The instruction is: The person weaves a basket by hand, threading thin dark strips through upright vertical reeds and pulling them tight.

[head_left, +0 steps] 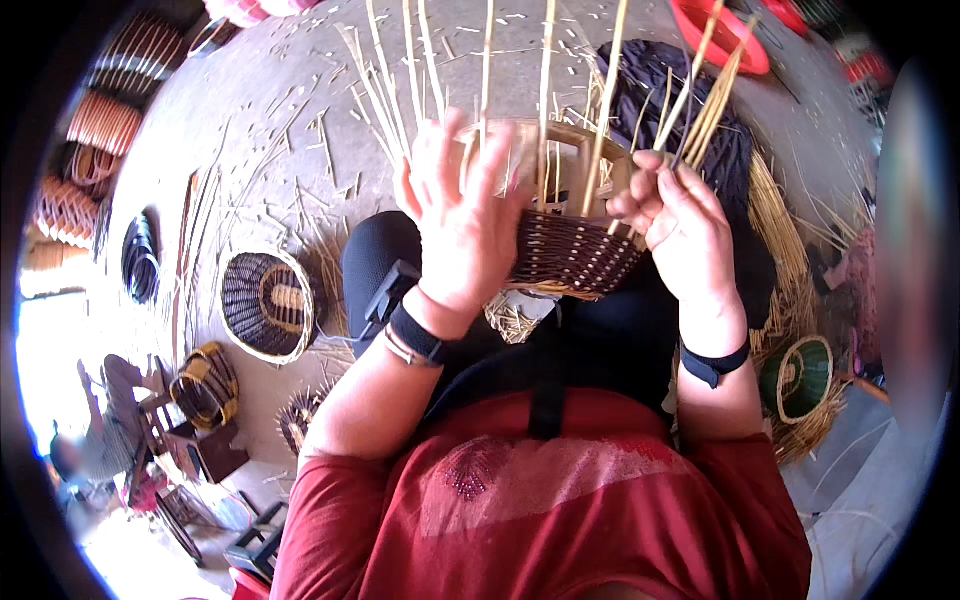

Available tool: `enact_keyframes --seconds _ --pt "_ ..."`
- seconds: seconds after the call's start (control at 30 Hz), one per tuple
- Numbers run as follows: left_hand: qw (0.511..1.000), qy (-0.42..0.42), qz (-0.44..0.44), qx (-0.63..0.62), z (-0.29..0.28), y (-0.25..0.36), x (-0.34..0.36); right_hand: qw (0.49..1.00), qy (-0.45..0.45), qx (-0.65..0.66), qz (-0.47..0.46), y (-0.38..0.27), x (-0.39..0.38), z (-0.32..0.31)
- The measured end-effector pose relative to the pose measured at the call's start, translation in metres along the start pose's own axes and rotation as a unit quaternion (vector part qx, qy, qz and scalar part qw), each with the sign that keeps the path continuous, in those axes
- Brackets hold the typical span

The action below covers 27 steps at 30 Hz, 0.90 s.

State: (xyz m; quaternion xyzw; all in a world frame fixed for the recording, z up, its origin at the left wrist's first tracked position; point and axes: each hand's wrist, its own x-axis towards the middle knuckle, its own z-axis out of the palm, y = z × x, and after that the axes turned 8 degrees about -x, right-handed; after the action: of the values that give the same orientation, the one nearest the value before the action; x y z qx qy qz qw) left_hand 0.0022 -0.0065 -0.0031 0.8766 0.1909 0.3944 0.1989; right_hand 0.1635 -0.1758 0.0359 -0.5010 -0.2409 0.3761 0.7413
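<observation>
A half-woven basket (575, 255) rests at my lap, its wall of dark brown strands woven round pale upright stakes (547, 90). A pale wooden frame (565, 133) shows among the stakes. My left hand (465, 205) is at the basket's left side, open, with fingers spread against or just in front of the stakes; it hides that part of the wall. On the right side my right hand (685, 215) is closed, thumb and fingers pinched at the rim on what looks like a thin dark strand. Its lower fingers curl beside the stakes.
A dark oval basket (265, 305) with a pale rim stands on the floor at left. Near it are a yellow-and-black basket (205, 385) and a dark coil (140, 258). At right lie dark cloth (735, 150), long straw (785, 250) and a green basket (803, 378). A red basin (725, 40) sits far right.
</observation>
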Motion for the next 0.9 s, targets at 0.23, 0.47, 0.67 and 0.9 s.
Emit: enact_keyframes --seconds 0.23,0.47,0.67,0.9 --pt "0.992 -0.129 0.007 0.019 0.020 0.048 -0.019 0.677 0.086 -0.646 -0.341 -0.009 0.095 0.042" --pt "0.992 -0.119 -0.006 0.034 0.011 0.040 -0.022 0.944 0.128 -0.208 -0.224 -0.013 0.040 0.025" --pt "0.991 -0.132 0.018 0.015 0.024 0.046 -0.001 0.983 0.150 0.102 0.006 0.045 -0.031 -0.065" --pt "0.977 -0.207 0.041 -0.008 0.019 0.033 0.016 0.971 0.182 0.155 0.018 0.043 -0.014 -0.068"
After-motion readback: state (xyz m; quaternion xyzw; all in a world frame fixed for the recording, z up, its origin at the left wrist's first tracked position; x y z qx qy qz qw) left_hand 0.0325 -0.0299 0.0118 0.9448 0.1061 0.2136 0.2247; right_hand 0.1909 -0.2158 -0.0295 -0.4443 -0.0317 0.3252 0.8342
